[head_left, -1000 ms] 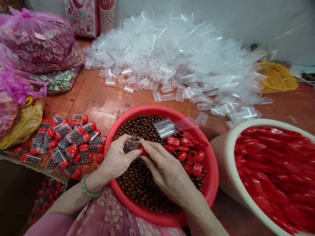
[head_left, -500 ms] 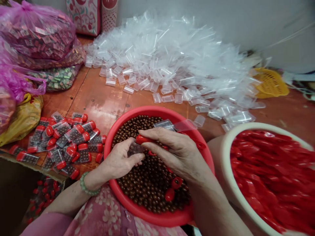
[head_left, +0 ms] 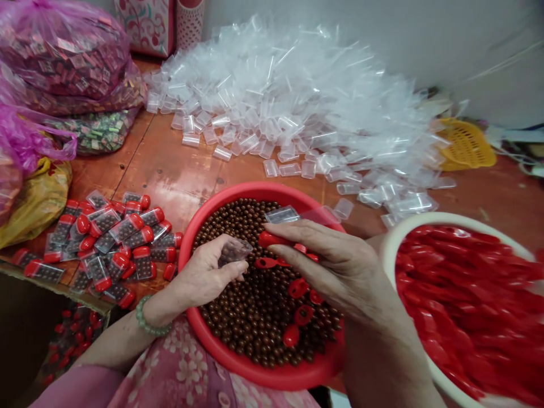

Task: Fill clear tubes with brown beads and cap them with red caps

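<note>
A small clear plastic case (head_left: 233,253) with dark balls inside is held between the fingers and thumb of my left hand (head_left: 208,275). To its right, my right hand (head_left: 335,255) pinches a red cap (head_left: 272,239), apart from the case. Both hands are over a red basin (head_left: 199,345) of brown balls (head_left: 255,317). Several red caps (head_left: 303,315) and a clear case (head_left: 282,215) lie on the balls. Filled cases with red ends (head_left: 127,226) are heaped on the table left of the basin.
Clear cases (head_left: 289,96) form a large pile at the back of the wooden table (head_left: 170,153). A white tub (head_left: 391,243) of red caps stands at the right. Pink bags (head_left: 68,56) fill the back left, and a yellow basket (head_left: 465,144) sits at the back right.
My right hand has moved right with the red cap, away from the clear case. My left hand has barely moved. More red caps now show in the basin.
</note>
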`<move>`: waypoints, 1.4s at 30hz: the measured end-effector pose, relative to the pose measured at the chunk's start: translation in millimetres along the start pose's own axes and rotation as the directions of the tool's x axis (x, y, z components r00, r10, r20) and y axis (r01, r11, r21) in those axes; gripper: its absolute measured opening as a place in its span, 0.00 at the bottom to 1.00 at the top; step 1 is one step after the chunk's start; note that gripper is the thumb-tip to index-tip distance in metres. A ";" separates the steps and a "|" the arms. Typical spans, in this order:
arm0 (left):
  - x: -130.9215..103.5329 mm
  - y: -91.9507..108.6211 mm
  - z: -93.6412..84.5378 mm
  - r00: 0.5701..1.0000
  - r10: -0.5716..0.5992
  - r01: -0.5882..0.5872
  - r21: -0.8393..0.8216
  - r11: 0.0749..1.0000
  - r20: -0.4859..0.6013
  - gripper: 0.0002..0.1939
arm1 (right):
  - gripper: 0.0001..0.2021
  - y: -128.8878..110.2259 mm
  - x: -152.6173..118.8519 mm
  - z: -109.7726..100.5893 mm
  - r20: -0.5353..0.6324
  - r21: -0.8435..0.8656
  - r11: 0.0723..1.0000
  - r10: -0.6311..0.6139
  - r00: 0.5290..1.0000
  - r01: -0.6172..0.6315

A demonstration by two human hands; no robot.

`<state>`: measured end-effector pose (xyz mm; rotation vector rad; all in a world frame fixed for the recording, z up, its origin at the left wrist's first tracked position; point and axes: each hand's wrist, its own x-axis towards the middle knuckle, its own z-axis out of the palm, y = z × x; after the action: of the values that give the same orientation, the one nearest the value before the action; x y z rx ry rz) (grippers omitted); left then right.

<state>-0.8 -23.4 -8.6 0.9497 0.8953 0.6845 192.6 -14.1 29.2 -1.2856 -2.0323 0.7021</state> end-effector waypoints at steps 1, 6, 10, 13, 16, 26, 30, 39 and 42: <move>0.0 0.0 0.0 1.000 0.007 -0.007 0.004 1.000 0.003 0.07 | 0.12 -1.7 2.3 2.3 0.008 0.020 1.000 -0.010 1.000 0.010; 0.1 -0.1 -1.1 1.000 0.009 -0.009 -0.002 1.000 0.017 0.07 | 0.15 -6.0 10.4 11.8 0.041 0.115 0.993 -0.021 0.999 0.016; 0.3 -0.8 -2.3 1.000 -0.008 0.010 -0.092 0.996 0.029 0.11 | 0.14 -5.7 9.0 22.3 -0.068 0.212 0.976 0.070 0.995 -0.054; 0.0 -2.2 -3.4 0.999 0.006 0.000 -0.116 0.993 0.052 0.12 | 0.13 -6.0 4.8 33.7 -0.101 0.260 0.961 0.121 0.988 -0.092; -0.8 -3.3 -3.8 0.997 -0.002 0.011 -0.115 0.993 0.081 0.12 | 0.12 -7.0 1.1 44.4 -0.119 0.313 0.940 0.182 0.976 -0.138; -0.1 -7.3 -3.3 0.997 -0.006 0.018 -0.166 0.986 0.076 0.13 | 0.15 -2.5 -2.9 46.2 -0.099 0.087 0.996 -0.030 0.995 0.038; 0.2 -10.3 -4.6 0.998 -0.022 0.032 -0.204 0.978 0.051 0.14 | 0.33 -2.2 -5.6 45.4 0.054 -0.175 0.960 -0.212 0.976 0.218; 1.9 -8.1 -2.4 0.997 -0.043 0.063 -0.345 0.936 0.066 0.19 | 0.35 0.9 -6.2 62.7 0.036 -0.431 0.843 -0.338 0.940 0.320; 1.9 -8.0 -2.7 0.995 -0.063 0.085 -0.361 0.929 0.073 0.19 | 0.35 1.4 -5.7 63.6 0.015 -0.407 0.854 -0.349 0.937 0.324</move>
<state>-1.4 -24.2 -17.3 0.5977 0.7145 0.7230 148.2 -25.4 -15.2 -1.0958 -2.3505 0.0757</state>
